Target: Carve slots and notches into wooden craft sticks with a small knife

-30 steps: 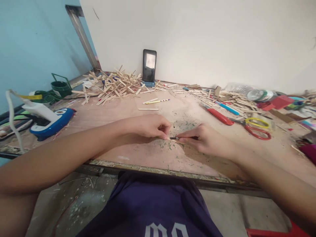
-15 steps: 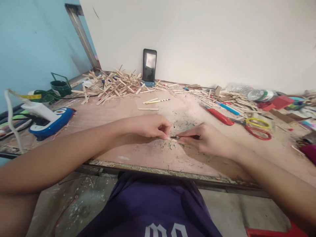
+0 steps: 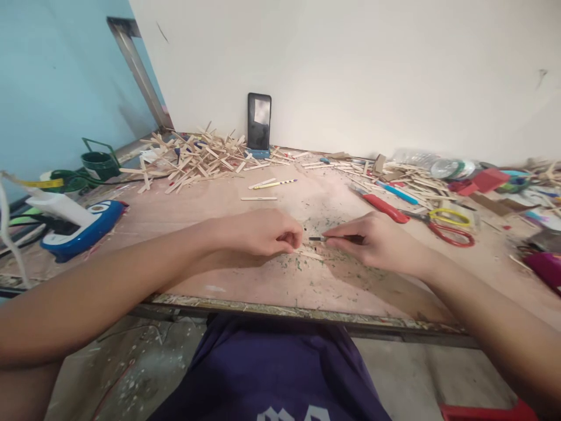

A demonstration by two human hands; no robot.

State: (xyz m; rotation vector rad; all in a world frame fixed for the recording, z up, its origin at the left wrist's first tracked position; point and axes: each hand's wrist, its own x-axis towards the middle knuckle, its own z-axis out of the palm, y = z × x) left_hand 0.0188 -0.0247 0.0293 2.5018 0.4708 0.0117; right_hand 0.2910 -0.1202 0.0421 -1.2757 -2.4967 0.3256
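My left hand [image 3: 280, 234] is closed in a pinch at the end of a pale wooden craft stick [image 3: 310, 255] just above the table. The stick points right, toward my other hand. My right hand [image 3: 370, 241] pinches a slim tool with a flat dark metal tip [image 3: 316, 238], which looks like a small craft knife; its handle is mostly hidden in my fingers. The tip points left, slightly above and apart from the stick. Small green shavings [image 3: 300, 266] lie scattered under and around both hands.
Beyond my hands lie a loose craft stick [image 3: 258, 199] and a yellow patterned pencil [image 3: 276, 184]. A stick pile [image 3: 201, 155] and a propped phone [image 3: 259, 121] stand behind. Red-handled cutter [image 3: 385, 209] and scissors [image 3: 451, 227] lie right; a blue power strip [image 3: 83, 231] sits left.
The tool's tip has moved up and away from the stick, and my right hand has drawn slightly right. My left hand keeps its pinch. The whole view has shifted a little.
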